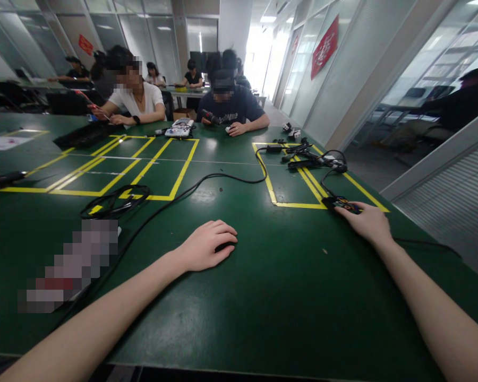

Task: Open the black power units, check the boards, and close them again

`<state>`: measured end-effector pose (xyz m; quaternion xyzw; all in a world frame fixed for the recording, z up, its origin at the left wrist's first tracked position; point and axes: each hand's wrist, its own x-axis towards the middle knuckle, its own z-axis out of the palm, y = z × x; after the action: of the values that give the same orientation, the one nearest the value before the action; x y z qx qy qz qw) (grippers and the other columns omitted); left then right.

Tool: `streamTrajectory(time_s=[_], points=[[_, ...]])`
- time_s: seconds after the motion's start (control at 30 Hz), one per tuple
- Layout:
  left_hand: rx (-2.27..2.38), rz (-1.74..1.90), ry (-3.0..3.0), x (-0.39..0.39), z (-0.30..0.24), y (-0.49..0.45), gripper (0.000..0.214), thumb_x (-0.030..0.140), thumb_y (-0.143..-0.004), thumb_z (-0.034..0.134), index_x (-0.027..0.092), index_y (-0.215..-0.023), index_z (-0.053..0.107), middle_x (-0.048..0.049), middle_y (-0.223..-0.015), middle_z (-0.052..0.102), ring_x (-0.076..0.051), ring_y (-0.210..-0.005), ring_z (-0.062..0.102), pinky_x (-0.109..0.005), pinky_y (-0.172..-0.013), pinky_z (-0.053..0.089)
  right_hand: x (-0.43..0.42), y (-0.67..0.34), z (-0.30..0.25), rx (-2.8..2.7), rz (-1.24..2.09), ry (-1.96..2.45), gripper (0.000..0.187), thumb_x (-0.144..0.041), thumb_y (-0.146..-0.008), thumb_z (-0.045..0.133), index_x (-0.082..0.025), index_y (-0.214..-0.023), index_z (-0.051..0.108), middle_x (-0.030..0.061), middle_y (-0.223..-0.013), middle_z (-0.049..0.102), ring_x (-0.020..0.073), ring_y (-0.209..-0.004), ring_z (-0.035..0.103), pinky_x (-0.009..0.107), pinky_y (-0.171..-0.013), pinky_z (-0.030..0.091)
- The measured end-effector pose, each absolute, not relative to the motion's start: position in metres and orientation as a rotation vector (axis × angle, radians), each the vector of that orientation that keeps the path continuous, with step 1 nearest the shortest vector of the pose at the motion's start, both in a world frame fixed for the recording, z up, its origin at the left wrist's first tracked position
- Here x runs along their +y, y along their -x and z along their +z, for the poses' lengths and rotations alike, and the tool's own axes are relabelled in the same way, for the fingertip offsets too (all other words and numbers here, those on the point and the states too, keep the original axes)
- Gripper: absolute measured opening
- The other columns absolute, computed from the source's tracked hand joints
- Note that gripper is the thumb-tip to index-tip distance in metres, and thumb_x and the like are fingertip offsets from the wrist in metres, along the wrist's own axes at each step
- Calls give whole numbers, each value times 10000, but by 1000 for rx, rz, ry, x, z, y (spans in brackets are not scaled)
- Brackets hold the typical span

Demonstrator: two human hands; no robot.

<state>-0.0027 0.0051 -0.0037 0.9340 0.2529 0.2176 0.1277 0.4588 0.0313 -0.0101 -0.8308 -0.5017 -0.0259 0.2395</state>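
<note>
My left hand (pixel 208 245) rests on the green table (pixel 263 297), its fingers bent forward and down. A dark patch shows between its thumb and forefinger; whether that is a small black object or shadow I cannot make out. Farther right, my right hand (pixel 369 222) grips the near end of a small black device with yellow and orange markings (pixel 342 203), thumb on the near side. This device lies at the corner of a yellow-taped outline, and its exact kind is unclear. A black cord runs from near it toward a tangle of cables and adapters (pixel 302 155).
A long black cable (pixel 191 187) crosses the table. At left lie a coiled cord (pixel 115 202) and a blurred-out object (pixel 75 260). Yellow tape (pixel 175 185) marks rectangles. Across the table sit two people, with a black tray (pixel 83 135) and a white device (pixel 180 128).
</note>
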Motion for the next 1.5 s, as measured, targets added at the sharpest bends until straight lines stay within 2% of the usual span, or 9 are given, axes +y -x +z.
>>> streamTrajectory(time_s=[0.1, 0.27, 0.37, 0.47, 0.6, 0.97, 1.2, 1.3, 1.5], points=[[731, 636, -2712, 5, -3, 2, 198, 262, -1012, 555, 210, -1096, 726, -84, -1187, 741, -236, -1107, 678, -402, -971, 534, 29, -421, -8, -1470, 87, 2202, 415, -486, -798, 710, -168, -1058, 771, 152, -1025, 772, 356, -966, 707, 415, -766, 538], [721, 736, -2710, 4, 0, 2, 254, 285, -1013, 560, 207, -1225, 676, -108, -1266, 714, -254, -1172, 658, -426, -997, 537, 9, -342, -8, -2001, 344, 1538, 332, -473, -842, 708, -206, -1032, 758, 99, -1052, 766, 297, -964, 728, 408, -836, 574], [704, 863, -2716, 2, 2, 0, 349, 360, -986, 614, 199, -1295, 639, -137, -1319, 684, -277, -1210, 632, -451, -1028, 522, -12, -299, -5, -2323, 499, 1123, 277, -417, -898, 699, -202, -1068, 735, 76, -991, 737, 235, -869, 713, 348, -777, 565], [633, 856, -2722, -1, 3, -3, 399, 462, -932, 681, 183, -1219, 670, -134, -1195, 716, -275, -1102, 661, -428, -965, 531, -27, -274, -2, -2463, 554, 911, 268, -373, -921, 697, -195, -1121, 707, 76, -1018, 713, 212, -868, 701, 314, -735, 550], [580, 720, -2709, -5, 3, -7, 414, 548, -887, 716, 173, -1060, 689, -86, -974, 721, -233, -908, 667, -359, -812, 530, -30, -270, -3, -2439, 573, 832, 239, -336, -923, 709, -196, -1115, 689, 68, -993, 699, 194, -855, 690, 289, -717, 536], [638, 588, -2565, -7, 6, -8, 358, 467, -870, 736, 188, -1081, 659, -50, -952, 690, -205, -860, 644, -307, -765, 492, -30, -272, -2, -2367, 580, 769, 221, -266, -877, 747, -198, -1080, 693, 79, -1017, 685, 195, -876, 692, 297, -743, 553], [870, 535, -2704, -7, 5, -10, 550, 651, -809, 757, 192, -1105, 697, -68, -989, 655, -240, -904, 632, -363, -818, 506, -29, -274, -1, -2348, 547, 750, 223, -320, -890, 742, -191, -1063, 686, 95, -1030, 655, 207, -890, 679, 317, -758, 561], [936, 570, -2721, -5, 4, -10, 617, 667, -792, 770, 193, -1180, 694, -89, -1074, 641, -258, -968, 629, -384, -841, 520, -28, -274, -2, -2365, 529, 782, 245, -324, -898, 740, -195, -1098, 682, 108, -1094, 648, 218, -944, 686, 330, -798, 570], [996, 580, -2697, -7, 1, -11, 689, 683, -762, 792, 152, -1191, 698, -93, -1050, 636, -270, -953, 627, -414, -836, 543, -31, -271, -2, -2384, 504, 823, 219, -321, -882, 741, -195, -1050, 677, 106, -1109, 648, 214, -938, 690, 319, -793, 572]])
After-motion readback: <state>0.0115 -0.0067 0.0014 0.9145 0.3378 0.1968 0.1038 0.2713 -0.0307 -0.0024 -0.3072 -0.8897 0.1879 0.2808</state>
